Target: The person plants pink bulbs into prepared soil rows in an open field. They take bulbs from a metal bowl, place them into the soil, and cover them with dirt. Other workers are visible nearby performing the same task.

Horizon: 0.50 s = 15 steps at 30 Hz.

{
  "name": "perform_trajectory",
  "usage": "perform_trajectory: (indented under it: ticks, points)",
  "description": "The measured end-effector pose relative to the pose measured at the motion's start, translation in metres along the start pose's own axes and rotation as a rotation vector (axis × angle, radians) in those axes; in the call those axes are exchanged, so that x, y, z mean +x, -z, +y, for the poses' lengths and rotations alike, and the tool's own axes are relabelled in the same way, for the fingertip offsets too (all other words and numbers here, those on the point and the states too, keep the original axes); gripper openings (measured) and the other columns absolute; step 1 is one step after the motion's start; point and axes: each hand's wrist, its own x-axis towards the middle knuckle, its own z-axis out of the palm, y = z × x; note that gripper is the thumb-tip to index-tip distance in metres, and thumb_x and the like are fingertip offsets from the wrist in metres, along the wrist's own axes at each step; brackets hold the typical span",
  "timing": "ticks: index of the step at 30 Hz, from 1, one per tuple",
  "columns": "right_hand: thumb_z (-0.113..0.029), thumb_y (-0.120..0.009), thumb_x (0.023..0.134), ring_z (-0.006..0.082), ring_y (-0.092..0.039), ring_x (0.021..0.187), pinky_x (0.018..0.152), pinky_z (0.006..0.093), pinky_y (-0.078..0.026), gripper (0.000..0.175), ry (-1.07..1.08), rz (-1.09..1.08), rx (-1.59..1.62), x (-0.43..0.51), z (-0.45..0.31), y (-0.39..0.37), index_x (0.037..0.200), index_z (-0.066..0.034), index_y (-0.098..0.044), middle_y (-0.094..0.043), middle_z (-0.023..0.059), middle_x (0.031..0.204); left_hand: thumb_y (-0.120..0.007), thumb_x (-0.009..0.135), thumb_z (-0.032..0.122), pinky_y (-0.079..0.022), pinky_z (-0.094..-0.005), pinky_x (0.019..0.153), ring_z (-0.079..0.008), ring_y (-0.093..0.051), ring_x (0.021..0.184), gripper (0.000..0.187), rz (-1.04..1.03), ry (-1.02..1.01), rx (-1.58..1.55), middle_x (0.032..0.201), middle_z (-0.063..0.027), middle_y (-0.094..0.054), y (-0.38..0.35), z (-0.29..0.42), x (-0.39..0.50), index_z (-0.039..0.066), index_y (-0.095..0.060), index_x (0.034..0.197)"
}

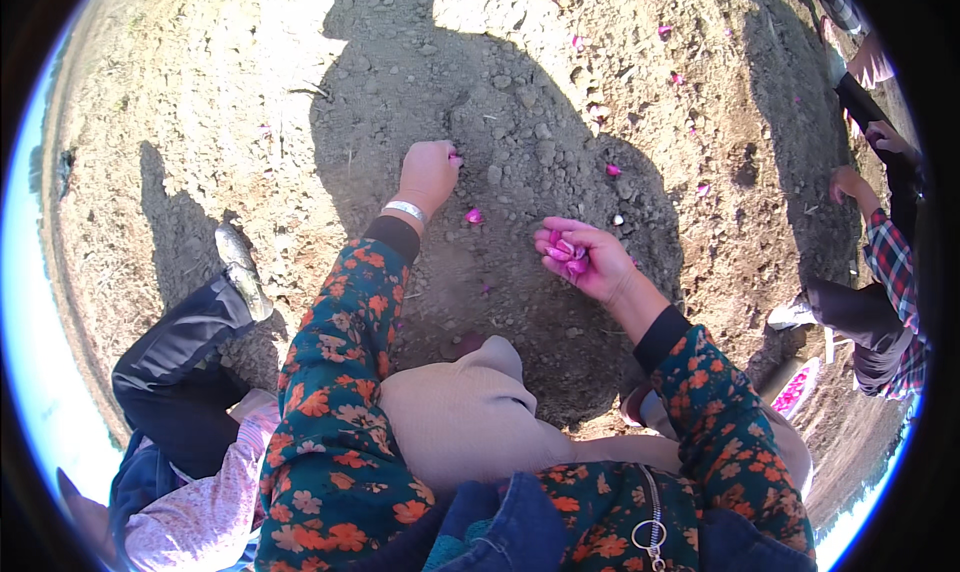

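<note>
My left hand (431, 173), with a silvery band at its wrist, is closed over the soil with a pink clove (453, 155) showing at its fingers. My right hand (589, 260) is turned palm up to the right of it and cups several pink cloves (568, 252), which look like coated garlic cloves. Between the hands, a single pink clove (473, 216) lies on the ground. Another pink clove (613, 170) rests above my right hand, and a small white piece (618, 219) lies beside that hand.
Dry, cloddy soil (517, 136) bears shadows and scattered pink cloves (664, 31). A person's dark-trousered leg and shoe (244, 272) are close at left. At right are people's hands (847, 184), a shoe (791, 314) and a container of pink pieces (796, 390).
</note>
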Motion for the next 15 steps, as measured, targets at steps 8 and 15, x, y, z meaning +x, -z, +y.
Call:
perform_trajectory:
  ticks: [8, 15]
  points:
    - [-0.008, -0.048, 0.093, 0.0335, -0.060, 0.116, 0.091, 0.0472, -0.056, 0.040, 0.047, -0.088, 0.192, 0.005, -0.008, -0.008, 0.132, 0.0031, -0.049, -0.057, 0.0226, 0.128, -0.072, 0.081, 0.025, -0.052, -0.0452, 0.072, -0.0358, -0.066, 0.081, 0.027, 0.021, 0.078, 0.103, 0.085, -0.0167, -0.069, 0.021, 0.021, -0.004, 0.007, -0.071, 0.100]
    - [-0.014, -0.049, 0.095, 0.0320, -0.061, 0.113, 0.096, 0.0473, -0.052, 0.039, 0.075, -0.243, 0.210, 0.012, -0.011, -0.016, 0.130, 0.0028, -0.051, -0.060, 0.0197, 0.124, -0.077, 0.075, 0.017, -0.054, -0.0316, 0.069, -0.0239, -0.067, 0.077, 0.027, -0.070, -0.291, -0.411, 0.088, -0.0080, -0.066, 0.054, 0.114, -0.066, 0.009, -0.072, 0.100]
